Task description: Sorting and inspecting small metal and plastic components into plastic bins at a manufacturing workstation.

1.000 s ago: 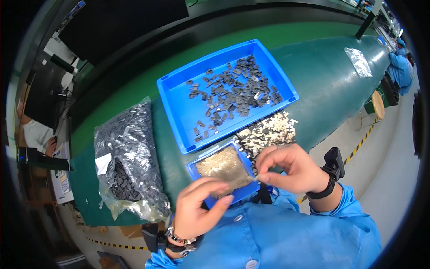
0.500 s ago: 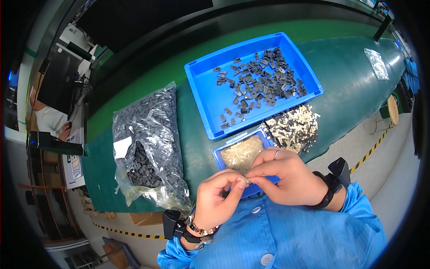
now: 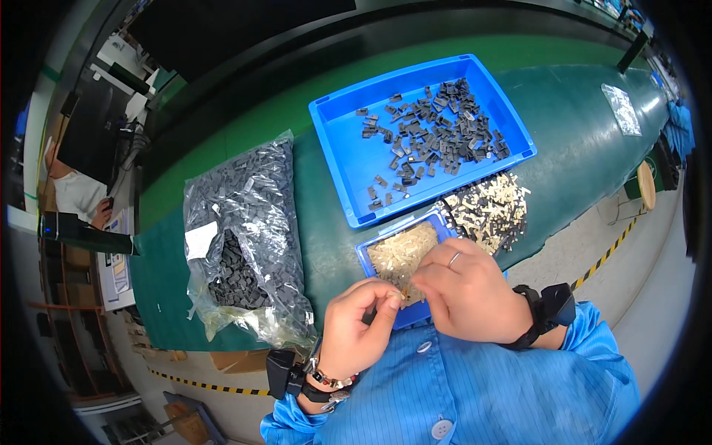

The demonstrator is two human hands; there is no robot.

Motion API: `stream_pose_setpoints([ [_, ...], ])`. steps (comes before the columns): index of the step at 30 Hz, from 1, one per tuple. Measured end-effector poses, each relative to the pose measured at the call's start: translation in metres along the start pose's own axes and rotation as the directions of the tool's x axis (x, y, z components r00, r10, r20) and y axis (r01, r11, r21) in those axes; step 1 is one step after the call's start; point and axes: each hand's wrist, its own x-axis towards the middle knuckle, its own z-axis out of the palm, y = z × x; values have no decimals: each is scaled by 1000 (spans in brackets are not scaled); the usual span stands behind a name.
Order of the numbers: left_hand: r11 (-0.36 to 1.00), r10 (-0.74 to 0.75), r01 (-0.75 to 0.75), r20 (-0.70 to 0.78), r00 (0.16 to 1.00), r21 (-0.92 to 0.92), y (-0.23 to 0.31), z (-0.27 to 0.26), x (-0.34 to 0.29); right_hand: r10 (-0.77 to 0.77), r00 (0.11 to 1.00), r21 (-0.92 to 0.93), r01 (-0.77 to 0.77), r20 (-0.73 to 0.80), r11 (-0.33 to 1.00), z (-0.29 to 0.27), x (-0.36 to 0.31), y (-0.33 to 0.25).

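Note:
My left hand (image 3: 357,320) pinches a small cream-coloured piece (image 3: 401,296) between thumb and forefinger. The piece is mostly covered by the fingertips. Just to its right, my right hand (image 3: 475,297) has its fingers curled and pressed together; whatever they hold is hidden. Both hands hover at the near edge of a small blue tray (image 3: 365,256) heaped with tiny cream pieces (image 3: 403,254). A pile of mixed cream and black small parts (image 3: 491,209) lies on the mat beyond my right hand.
A large blue tray (image 3: 337,174) with many black plastic parts (image 3: 449,122) stands farther back. At left lies an opened clear bag (image 3: 248,222) of black parts. A small clear bag (image 3: 621,110) rests at the far right of the green mat (image 3: 571,148). Another person (image 3: 78,196) is at far left.
My right hand has drawn slightly right, away from the left fingertips, its fingers now more curled. The left hand has barely moved, still pinching. The whole view has shifted a little.

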Motion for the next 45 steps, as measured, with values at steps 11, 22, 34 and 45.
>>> stream_pose_setpoints([
  [11,965,-139,117,-77,987,-234,-6,-4,-3,129,990,186,-117,-53,976,7,1,7],
  [22,964,-177,159,-70,982,-212,-3,-1,0,331,920,505,-391,208,770,10,-1,5],
  [34,998,29,-26,-61,998,53,4,2,5,316,929,461,-371,195,806,8,-3,7],
  [45,907,211,-131,-163,964,400,1,2,9,268,962,283,-273,59,919,-23,-16,6],
])
